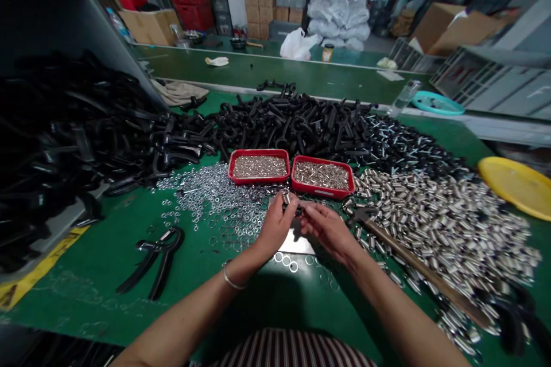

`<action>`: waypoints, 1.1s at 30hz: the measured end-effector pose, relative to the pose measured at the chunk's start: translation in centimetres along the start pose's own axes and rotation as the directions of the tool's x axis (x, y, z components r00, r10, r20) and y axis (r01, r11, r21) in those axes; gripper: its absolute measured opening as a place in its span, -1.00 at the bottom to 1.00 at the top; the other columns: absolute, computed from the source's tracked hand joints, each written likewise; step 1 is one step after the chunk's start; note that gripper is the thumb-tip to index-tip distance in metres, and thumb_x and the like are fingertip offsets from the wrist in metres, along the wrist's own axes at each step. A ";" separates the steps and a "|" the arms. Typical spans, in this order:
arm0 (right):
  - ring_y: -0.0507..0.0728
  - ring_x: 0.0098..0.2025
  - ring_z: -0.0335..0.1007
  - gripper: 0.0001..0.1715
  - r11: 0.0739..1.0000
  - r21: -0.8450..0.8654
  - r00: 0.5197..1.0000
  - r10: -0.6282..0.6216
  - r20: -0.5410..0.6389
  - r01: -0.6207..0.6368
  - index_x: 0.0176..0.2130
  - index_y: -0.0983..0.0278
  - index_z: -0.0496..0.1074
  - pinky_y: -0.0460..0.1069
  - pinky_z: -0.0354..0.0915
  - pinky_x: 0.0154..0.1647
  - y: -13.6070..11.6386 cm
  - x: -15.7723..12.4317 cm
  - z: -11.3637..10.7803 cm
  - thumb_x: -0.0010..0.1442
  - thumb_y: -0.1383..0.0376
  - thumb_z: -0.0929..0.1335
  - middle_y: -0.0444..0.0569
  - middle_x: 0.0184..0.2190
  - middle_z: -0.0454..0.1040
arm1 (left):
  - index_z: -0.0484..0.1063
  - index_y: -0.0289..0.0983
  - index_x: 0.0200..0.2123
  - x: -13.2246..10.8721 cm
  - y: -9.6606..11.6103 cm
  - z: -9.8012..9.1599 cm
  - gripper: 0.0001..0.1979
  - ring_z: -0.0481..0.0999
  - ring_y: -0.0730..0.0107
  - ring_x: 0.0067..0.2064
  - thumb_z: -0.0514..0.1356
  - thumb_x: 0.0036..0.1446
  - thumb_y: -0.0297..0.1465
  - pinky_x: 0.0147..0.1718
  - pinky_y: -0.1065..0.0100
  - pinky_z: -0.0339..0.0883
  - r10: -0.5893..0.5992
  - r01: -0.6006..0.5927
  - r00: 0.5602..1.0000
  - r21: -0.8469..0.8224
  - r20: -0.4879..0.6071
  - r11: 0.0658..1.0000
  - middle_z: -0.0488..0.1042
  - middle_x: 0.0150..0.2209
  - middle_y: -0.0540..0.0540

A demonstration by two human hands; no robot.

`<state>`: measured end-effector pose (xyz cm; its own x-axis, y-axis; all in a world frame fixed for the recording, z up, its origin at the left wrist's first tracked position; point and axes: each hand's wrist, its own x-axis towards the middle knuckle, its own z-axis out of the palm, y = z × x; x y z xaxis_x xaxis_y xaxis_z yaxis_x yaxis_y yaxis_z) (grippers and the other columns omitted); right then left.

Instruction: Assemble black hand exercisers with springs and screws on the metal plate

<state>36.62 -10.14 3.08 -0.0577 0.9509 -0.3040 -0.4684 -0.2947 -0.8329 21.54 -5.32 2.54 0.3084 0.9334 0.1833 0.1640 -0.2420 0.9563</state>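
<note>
My left hand [276, 222] is closed on a short silver coil spring [286, 198], its coils showing above the fingertips. Close beside it, the fingers of my right hand [326, 228] are pinched together; whatever is between them is too small and dark to make out. Under both hands lies a flat metal plate [295, 242], with several thin rings [286, 261] by its front edge. Just beyond are two red trays, the left one [259, 181] and the right one [323, 190], full of tiny metal parts.
Black plastic handles [297, 120] are heaped behind the trays. Silver springs [430, 212] spread over the right side, with a hammer [422, 264] across them. Nuts and washers [206, 195] lie scattered at left, near a black hand grip [157, 261]. A grey bin [92, 17] tilts at far left.
</note>
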 end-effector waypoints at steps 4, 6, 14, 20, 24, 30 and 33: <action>-0.04 -0.43 0.44 -0.69 0.980 0.150 0.991 0.121 0.058 -0.129 -0.23 0.31 0.49 -0.14 0.43 -0.38 0.5 0.4 0.6 0.12 0.18 0.53 -0.04 -0.35 0.56 | 0.34 -0.23 -0.13 -0.2 -0.4 -0.3 -0.79 0.41 0.24 -0.03 -0.01 0.39 -0.26 0.02 0.20 0.25 0.015 -0.015 1.000 0.088 -0.004 0.996 0.44 -0.11 -0.15; -0.03 -0.43 0.45 -0.67 0.989 0.112 0.994 0.096 0.044 -0.101 -0.23 0.30 0.48 -0.12 0.43 -0.38 0.7 0.2 0.5 0.09 0.18 0.54 -0.04 -0.33 0.57 | 0.33 -0.23 -0.13 -0.3 -0.4 -0.3 -0.78 0.41 0.24 -0.04 -0.01 0.39 -0.25 0.02 0.21 0.25 0.003 -0.002 1.000 0.101 -0.009 0.995 0.43 -0.12 -0.14; 0.18 -0.22 0.51 -0.81 0.458 -0.758 0.797 -0.589 0.134 0.465 -0.14 0.15 0.52 0.11 0.41 -0.12 1.0 -0.4 -0.3 0.25 0.16 0.41 -0.02 -0.26 0.58 | 0.40 -0.21 -0.14 -0.4 0.8 0.3 -0.74 0.43 0.26 -0.06 0.06 0.34 -0.17 0.01 0.26 0.27 -0.152 0.152 0.988 -0.132 0.008 0.980 0.47 -0.16 -0.09; 0.20 -0.03 0.49 -0.58 0.150 -0.836 0.807 -0.394 0.440 0.529 0.20 0.09 0.37 0.14 0.38 0.00 -1.4 -0.5 -3.2 0.39 0.15 0.28 0.03 -0.02 0.57 | 0.45 -0.23 -0.25 0.2 -0.1 0.9 -0.65 0.48 0.31 -0.28 0.21 0.19 -0.05 -0.26 0.35 0.36 -0.338 0.332 0.940 -0.373 0.051 0.867 0.49 -0.32 -0.04; 0.17 -0.06 0.48 -0.66 0.071 -0.948 0.850 -0.468 0.242 0.309 0.10 0.17 0.42 0.10 0.36 -0.02 -5.8 0.9 -10.1 0.39 0.20 0.26 0.04 -0.05 0.56 | 0.44 -0.26 -0.26 0.7 -1.3 1.9 -0.58 0.48 0.36 -0.38 0.25 0.12 0.01 -0.35 0.36 0.36 -0.421 0.408 0.904 -0.458 0.080 0.790 0.51 -0.34 -0.05; 0.19 -0.07 0.41 -0.80 -0.130 -0.988 0.863 -0.505 -0.008 -0.085 -0.13 0.36 0.46 0.04 0.27 -0.03 -10.8 8.1 -19.0 0.25 0.42 0.30 0.14 -0.16 0.54 | 0.42 -0.27 -0.25 0.5 -2.4 4.1 -0.59 0.44 0.40 -0.34 0.24 0.15 -0.01 -0.29 0.36 0.33 -0.461 0.498 0.862 -0.521 0.211 0.693 0.48 -0.29 -0.08; 0.16 -0.14 0.42 -0.71 -0.156 -0.976 0.890 -0.450 -0.070 -0.155 -0.08 0.35 0.43 -0.02 0.25 -0.13 -11.0 11.1 -19.7 0.16 0.47 0.36 0.14 -0.17 0.55 | 0.41 -0.26 -0.30 0.0 -2.8 4.5 -0.65 0.39 0.42 -0.38 0.24 0.19 -0.07 -0.35 0.36 0.30 -0.437 0.573 0.820 -0.553 0.370 0.605 0.45 -0.34 -0.08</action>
<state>58.50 1.75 -0.26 0.2210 0.9726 0.0722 0.9420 -0.1937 -0.2742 25.32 -5.83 -1.18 0.5280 0.7727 -0.3524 -0.2425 0.5348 0.8094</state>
